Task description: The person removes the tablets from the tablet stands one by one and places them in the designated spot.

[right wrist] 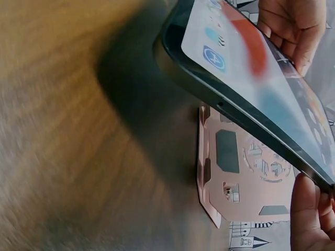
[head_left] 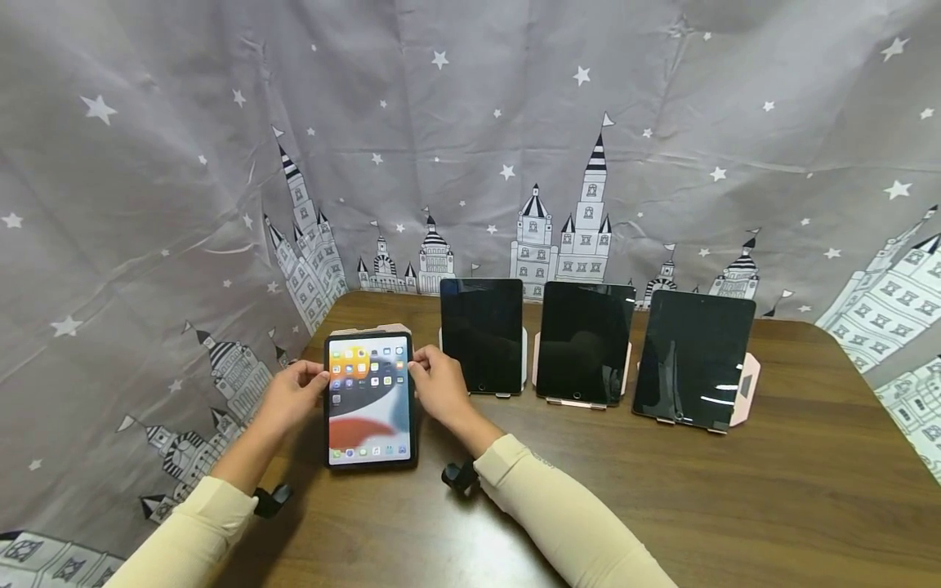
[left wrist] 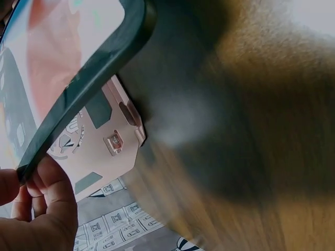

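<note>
A tablet (head_left: pixel 370 429) with its home screen lit is held upright between both hands at the left of the table. My left hand (head_left: pixel 288 396) pinches its left edge near the top, thumb in front and fingers curled behind. Against the right edge, also high up, my right hand (head_left: pixel 443 388) pinches the frame. Behind the tablet stands a pink metal tablet stand (left wrist: pixel 107 162) with cut-outs. In the right wrist view, the tablet's lower corner is held out in front of this stand (right wrist: pixel 251 201), and a shadow falls on the table below.
Three dark-screened tablets stand in a row to the right: one (head_left: pixel 481 335) nearest, a middle one (head_left: pixel 584 343) and a far-right one (head_left: pixel 693 359), each on a stand. A grey curtain (head_left: pixel 470 122) printed with castles hangs behind the brown wooden table (head_left: pixel 588 474).
</note>
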The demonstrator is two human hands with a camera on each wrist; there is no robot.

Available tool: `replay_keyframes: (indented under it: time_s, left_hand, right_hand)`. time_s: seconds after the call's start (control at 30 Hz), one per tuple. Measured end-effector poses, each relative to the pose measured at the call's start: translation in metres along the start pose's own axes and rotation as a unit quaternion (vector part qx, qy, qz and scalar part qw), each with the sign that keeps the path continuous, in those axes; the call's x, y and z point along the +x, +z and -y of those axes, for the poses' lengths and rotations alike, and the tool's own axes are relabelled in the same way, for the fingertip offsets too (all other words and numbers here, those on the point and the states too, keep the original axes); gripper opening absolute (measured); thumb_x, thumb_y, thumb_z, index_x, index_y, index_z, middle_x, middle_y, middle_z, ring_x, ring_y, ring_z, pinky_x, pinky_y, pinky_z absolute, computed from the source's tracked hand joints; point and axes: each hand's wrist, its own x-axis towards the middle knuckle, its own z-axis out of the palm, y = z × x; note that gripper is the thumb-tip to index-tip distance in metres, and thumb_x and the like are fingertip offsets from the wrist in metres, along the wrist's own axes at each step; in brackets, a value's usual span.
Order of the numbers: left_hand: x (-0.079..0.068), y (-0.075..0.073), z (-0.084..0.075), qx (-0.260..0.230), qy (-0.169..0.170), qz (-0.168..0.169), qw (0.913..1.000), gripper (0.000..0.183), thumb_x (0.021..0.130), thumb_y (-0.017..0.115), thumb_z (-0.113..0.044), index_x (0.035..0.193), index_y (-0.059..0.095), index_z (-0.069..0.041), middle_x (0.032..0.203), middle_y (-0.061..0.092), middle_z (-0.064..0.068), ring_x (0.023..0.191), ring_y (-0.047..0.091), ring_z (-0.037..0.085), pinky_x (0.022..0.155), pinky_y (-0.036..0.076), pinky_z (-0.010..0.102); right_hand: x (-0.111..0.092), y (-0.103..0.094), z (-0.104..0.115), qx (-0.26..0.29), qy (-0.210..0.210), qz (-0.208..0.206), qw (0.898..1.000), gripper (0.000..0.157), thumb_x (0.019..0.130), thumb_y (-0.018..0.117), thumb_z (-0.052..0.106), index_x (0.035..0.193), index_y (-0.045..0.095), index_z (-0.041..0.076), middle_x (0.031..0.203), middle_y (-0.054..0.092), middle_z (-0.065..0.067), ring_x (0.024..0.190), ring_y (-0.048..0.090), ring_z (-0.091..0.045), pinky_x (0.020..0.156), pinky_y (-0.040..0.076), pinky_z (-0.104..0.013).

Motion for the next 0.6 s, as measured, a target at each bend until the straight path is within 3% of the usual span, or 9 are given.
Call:
replay_keyframes:
  time_s: [0.33,0.6]
  left_hand:
    - [-0.011,-0.003,0.014,-0.036,-0.037,0.043,0.9978,0.022,0.102,0.051,-0.005,0.113,0.052,0.014,0.092,0.062,0.014,0.075,0.057,0.015,0.065,0.054,0.032]
    - [-0.017,-0.003,0.025,-0.055,-0.059,0.078,0.9937,0.025,0.102,0.048,-0.006,0.117,0.050,0.014,0.093,0.063,0.013,0.076,0.061,0.017,0.066,0.055,0.032]
  right_hand:
    - [-0.018,0.008,0.000,0.064,0.069,0.028,0.995,0.006,0.096,0.061,0.005,0.097,0.062,-0.001,0.073,0.062,-0.003,0.054,0.061,-0.013,0.048,0.054,-0.024]
    - [-0.030,0.014,-0.004,0.097,0.099,0.044,0.989,0.005,0.095,0.060,0.002,0.092,0.059,-0.002,0.067,0.060,-0.005,0.050,0.059,-0.013,0.049,0.056,-0.032]
